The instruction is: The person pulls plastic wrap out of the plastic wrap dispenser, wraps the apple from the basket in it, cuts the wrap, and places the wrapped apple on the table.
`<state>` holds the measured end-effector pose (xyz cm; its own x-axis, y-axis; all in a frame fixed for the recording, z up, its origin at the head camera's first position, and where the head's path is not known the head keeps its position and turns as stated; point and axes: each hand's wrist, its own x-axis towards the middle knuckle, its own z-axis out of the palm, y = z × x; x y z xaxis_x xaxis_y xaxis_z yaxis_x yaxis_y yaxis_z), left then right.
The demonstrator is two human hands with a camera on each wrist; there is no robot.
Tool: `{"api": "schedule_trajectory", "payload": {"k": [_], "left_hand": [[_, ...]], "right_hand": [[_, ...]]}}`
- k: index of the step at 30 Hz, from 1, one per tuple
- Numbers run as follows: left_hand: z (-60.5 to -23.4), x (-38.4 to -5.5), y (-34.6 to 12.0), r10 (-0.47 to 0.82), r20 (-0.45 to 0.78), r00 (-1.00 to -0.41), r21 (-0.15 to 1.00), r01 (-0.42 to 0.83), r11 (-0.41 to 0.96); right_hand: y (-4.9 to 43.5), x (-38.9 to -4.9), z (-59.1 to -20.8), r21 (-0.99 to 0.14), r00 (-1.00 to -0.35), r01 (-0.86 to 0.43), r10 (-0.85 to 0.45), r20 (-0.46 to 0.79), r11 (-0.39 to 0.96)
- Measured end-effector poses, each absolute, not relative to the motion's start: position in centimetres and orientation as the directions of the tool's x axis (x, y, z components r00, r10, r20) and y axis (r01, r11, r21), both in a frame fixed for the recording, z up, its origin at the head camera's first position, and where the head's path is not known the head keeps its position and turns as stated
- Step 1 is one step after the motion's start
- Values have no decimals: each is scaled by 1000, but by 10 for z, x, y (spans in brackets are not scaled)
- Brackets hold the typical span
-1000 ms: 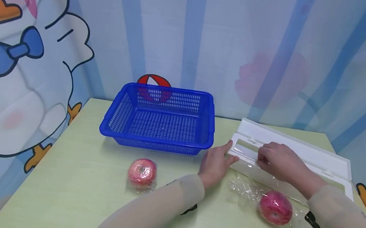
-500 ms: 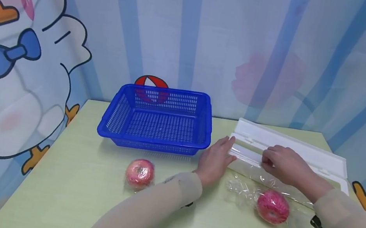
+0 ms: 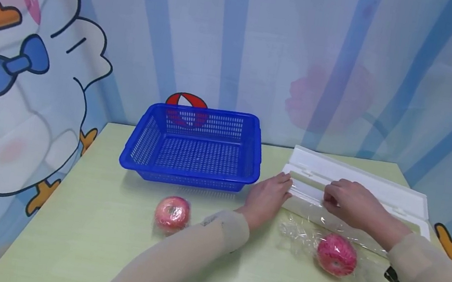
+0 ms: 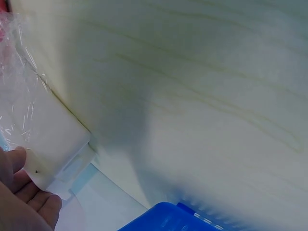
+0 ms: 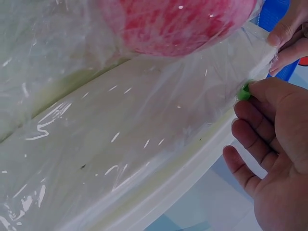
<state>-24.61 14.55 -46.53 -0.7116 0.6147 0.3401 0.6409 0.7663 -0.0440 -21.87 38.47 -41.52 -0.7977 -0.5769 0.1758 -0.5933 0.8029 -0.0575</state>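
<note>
A long white cling film dispenser [image 3: 406, 195] lies at the right of the table with its lid raised behind it. My left hand [image 3: 267, 198] grips its left end, thumb on the near side and fingers round the edge in the left wrist view. My right hand [image 3: 350, 203] is at the dispenser's front rail, pinching a small green cutter slider [image 5: 244, 91] between thumb and index finger; the other fingers stay loosely bent. Clear cling film [image 3: 295, 232] runs out of the dispenser toward me. On that film sits a deep pink apple [image 3: 337, 255].
A blue plastic basket [image 3: 188, 173] with nothing in it stands at the back, left of the dispenser. In front of it is another apple [image 3: 172, 214] wrapped in film. A cartoon-printed curtain [image 3: 260, 58] borders the far table edge.
My right hand has shifted slightly right along the dispenser. The left hand's fingers have moved in over the dispenser's end. The view has tilted a little; the apples and basket stay put.
</note>
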Motion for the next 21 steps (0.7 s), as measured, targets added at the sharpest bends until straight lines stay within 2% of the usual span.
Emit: {"api": "schedule_trajectory", "payload": {"k": [4, 10, 21], "left_hand": [[-467, -246, 146, 599, 348, -721, -35, 628, 777], [-466, -244, 149, 588, 359, -725, -85, 602, 794], [-465, -244, 150, 585, 385, -714, -91, 601, 794]], "right_hand": [[391, -214, -414, -42, -798, -591, -576, 179, 806], [406, -205, -414, -26, -805, -580, -568, 169, 814], [437, -190, -411, 14, -832, -549, -548, 92, 836]]}}
